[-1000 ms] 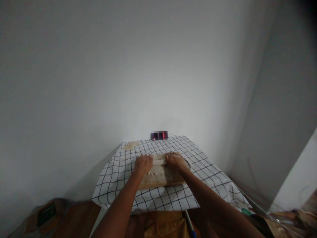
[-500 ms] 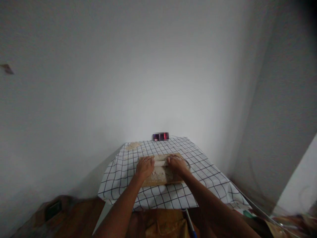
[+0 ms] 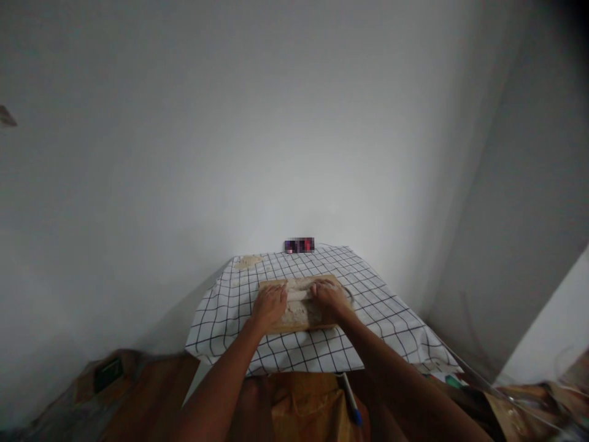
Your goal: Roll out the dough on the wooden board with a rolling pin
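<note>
A pale rolling pin (image 3: 299, 296) lies crosswise on a floury wooden board (image 3: 300, 318). My left hand (image 3: 270, 302) is closed over its left end. Over the right end, my right hand (image 3: 327, 297) is closed in the same way, with its fingers curled. The pin shows only in the short gap between my hands. White powder and pale bits are scattered over the board's surface. Any dough under the pin is too hard to make out.
A checked cloth (image 3: 386, 319) covers the table. At the back left lies a flat beige patch (image 3: 248, 262), like flour or thin dough. A small blurred-out dark object (image 3: 299, 245) stands by the wall. Below the front edge is a white stick with a blue end (image 3: 352, 399).
The whole view has shifted slightly, so the table and board sit higher in the picture. Both hands keep their hold on the rolling pin, with little visible movement along the board.
</note>
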Motion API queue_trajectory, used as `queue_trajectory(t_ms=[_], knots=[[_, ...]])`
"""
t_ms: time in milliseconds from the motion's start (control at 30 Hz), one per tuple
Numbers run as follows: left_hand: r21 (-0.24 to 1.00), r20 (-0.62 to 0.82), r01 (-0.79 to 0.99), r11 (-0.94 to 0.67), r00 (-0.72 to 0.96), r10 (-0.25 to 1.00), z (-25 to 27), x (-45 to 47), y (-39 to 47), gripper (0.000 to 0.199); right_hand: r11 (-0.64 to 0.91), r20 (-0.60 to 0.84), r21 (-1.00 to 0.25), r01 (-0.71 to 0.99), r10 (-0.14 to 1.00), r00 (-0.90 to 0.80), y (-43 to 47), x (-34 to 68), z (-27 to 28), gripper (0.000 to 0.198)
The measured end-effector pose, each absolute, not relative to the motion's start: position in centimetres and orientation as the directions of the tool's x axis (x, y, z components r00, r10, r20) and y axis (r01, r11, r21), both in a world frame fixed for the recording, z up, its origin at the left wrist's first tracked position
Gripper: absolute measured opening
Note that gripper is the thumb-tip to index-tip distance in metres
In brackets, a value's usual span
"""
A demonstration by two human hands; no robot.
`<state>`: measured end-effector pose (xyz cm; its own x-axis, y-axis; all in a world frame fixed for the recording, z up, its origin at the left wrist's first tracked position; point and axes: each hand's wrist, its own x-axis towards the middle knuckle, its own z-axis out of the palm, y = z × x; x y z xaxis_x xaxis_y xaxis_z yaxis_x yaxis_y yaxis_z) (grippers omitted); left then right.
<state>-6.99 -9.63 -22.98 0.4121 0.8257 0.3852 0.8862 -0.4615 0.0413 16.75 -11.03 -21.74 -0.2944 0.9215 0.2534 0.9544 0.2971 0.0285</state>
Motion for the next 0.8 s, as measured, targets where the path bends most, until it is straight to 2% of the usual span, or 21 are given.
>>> queue_trajectory(t_ms=[200,400,667,800], knots=[[0.067,0.357,0.881,-0.468,0.416,0.836,-22.8,-6.8,-7.7,0.052,0.286,0.262,-0.037,0.958,0.928,-0.267,-9.3,16.8,-22.1,0.041],[0.015,0.385,0.879,-0.476,0.434,0.814,-22.7,-7.2,-7.7,0.047,0.269,0.257,-0.045,0.962,0.934,-0.249,-8.9,16.7,-21.8,0.042],[0.048,0.417,0.889,-0.455,0.396,0.818,-22.6,-6.9,-9.7,0.049,0.327,0.276,-0.002,0.945,0.908,-0.314,-11.1,16.9,-21.7,0.031],[0.035,0.426,0.897,-0.440,0.385,0.819,-22.5,-6.9,-11.2,0.049,0.302,0.282,-0.084,0.950,0.921,-0.268,-12.3,16.8,-21.7,0.027]])
